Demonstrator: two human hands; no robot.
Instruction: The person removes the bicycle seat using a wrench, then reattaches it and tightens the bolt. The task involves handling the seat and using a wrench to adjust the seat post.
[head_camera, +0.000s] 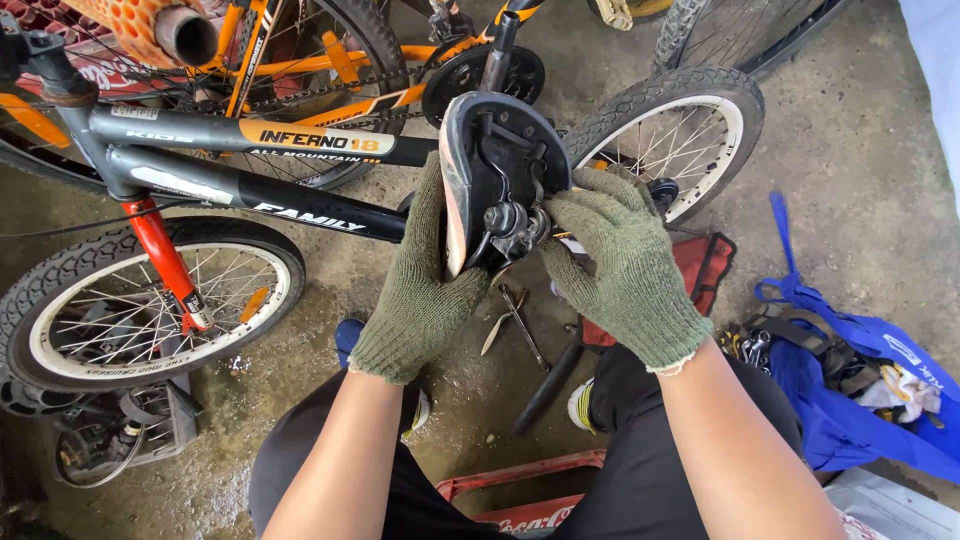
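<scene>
Left hand (420, 285), in a green knit glove, grips the bicycle saddle (500, 170) along its left edge, fingers wrapped around the rim. Right hand (625, 270), gloved too, has its fingertips pinched on the clamp (515, 222) under the saddle. The saddle is held up in the air at centre frame, underside and rails facing the camera. Its long axis runs roughly up-down in view; which end is the nose cannot be told.

Tight room: the small bicycle's dark frame (280, 200) sits just left of the saddle, rear wheel (675, 130) just behind and right, an orange bicycle (330, 70) further back. Front wheel (150, 300) is well off to the left. Below the hands, open concrete floor (300, 380) between the knees, with pliers (515, 320) lying there. Red tool pouch (705, 265) is by the right hand, blue bag (850, 390) at the right edge, red crate (520, 490) at the bottom edge.
</scene>
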